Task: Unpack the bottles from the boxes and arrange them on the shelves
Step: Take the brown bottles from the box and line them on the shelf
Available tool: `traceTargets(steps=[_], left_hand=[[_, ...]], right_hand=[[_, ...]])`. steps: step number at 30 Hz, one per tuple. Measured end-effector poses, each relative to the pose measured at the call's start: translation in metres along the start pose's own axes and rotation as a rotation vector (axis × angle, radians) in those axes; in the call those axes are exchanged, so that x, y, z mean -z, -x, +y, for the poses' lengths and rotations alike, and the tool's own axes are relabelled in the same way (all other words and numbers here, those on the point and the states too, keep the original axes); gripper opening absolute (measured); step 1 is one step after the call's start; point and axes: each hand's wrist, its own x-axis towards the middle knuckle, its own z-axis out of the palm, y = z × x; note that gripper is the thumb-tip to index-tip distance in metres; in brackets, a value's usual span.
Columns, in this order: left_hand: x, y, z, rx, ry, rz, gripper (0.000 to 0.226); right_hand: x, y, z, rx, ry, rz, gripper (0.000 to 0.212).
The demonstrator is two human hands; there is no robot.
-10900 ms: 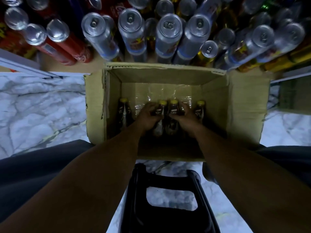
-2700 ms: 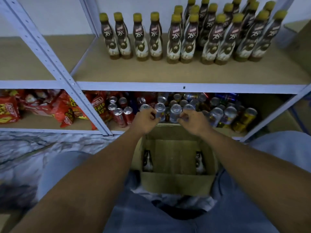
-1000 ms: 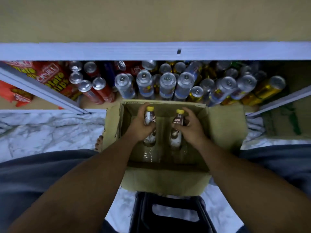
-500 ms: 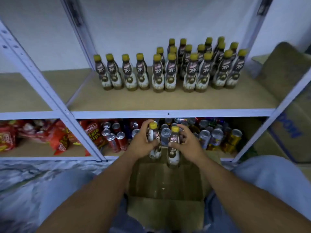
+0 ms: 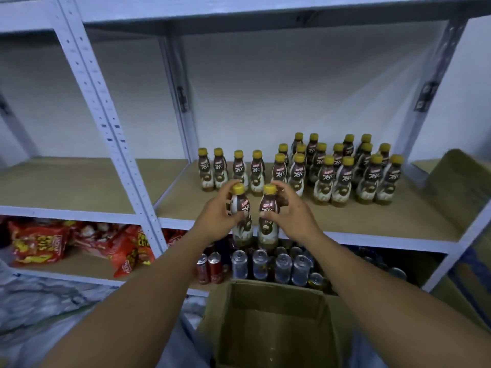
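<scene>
Grey-white metal rack (image 5: 106, 144), perforated uprights, several tiers. Tan shelf board (image 5: 372, 221), middle tier, bearing the stock. Brown cardboard box (image 5: 276, 288), open at the top, low between my forearms and in front of the bottom tier. Second carton (image 5: 462, 187), tilted, at the right end of the middle tier. Red and yellow snack bags (image 5: 39, 243), heaped on the lower tier, left bay. Drink cans (image 5: 281, 266), silver and red, upright on the lower tier just behind the box. Shelved bottles (image 5: 342, 179), yellow caps, brown-and-cream labels: a row of four on the left, a tighter cluster to their right, all upright on the board. My left hand (image 5: 216, 221), fingers wrapped round the left bottle (image 5: 243, 227). My right hand (image 5: 295, 216), thumb and fingers clasping the right bottle (image 5: 268, 227). Both held bottles are upright, side by side, in the air before the shelf's front edge, in front of the shelved stock; whether they touch each other I cannot tell.
</scene>
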Motion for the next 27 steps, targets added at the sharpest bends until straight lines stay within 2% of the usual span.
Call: traceTargets(steps=[6, 12, 27], left_hand=[[0.05, -0.051, -0.026, 0.042, -0.037, 0.055, 0.079], [0.077, -0.091, -0.067, 0.087, -0.033, 0.064, 0.082], [0.09, -0.124, -0.123, 0.072, -0.057, 0.047, 0.079]], right_hand=[[-0.029, -0.068, -0.024, 0.033, -0.015, -0.064, 0.08], [-0.073, -0.123, -0.016, 0.043, 0.017, -0.094, 0.079], [-0.129, -0.183, 0.011, 0.079, 0.026, -0.123, 0.079]])
